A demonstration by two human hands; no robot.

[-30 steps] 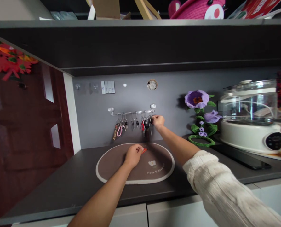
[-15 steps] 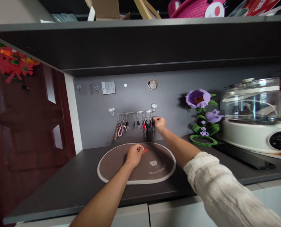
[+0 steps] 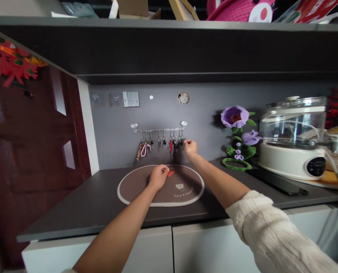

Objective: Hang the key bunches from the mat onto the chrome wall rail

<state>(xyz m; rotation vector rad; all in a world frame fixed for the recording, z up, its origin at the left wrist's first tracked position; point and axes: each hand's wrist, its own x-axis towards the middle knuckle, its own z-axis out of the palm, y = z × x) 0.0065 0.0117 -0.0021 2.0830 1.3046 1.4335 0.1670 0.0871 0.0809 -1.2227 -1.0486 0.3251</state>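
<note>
My left hand [image 3: 158, 177] is closed over the brown mat, its thumb and fingertips pinching a small flat red tag [image 3: 171, 173]. A small metal ring seems to be at the tag's far end. My right hand [image 3: 191, 147] is raised to the right end of a clear hook rail [image 3: 159, 130] on the grey wall. Its fingers are pinched together beside the rightmost keys [image 3: 181, 143]; whatever they may grip is hidden. Several key bunches hang from the rail, among them a pink loop strap [image 3: 143, 150], a brown lettered strap [image 3: 139, 151] and a red key fob [image 3: 171, 145].
The oval mat [image 3: 137, 193] lies on the dark counter [image 3: 66, 204]. Right of my right arm stand a purple knitted flower [image 3: 235, 116], a black phone-like slab [image 3: 279, 182] and a white appliance with a clear top [image 3: 292, 155]. A dark shelf [image 3: 169, 49] overhangs the wall.
The view has shifted slightly, showing more of the counter front and the right side. Both hands keep nearly the same places, the right one a touch away from the keys.
</note>
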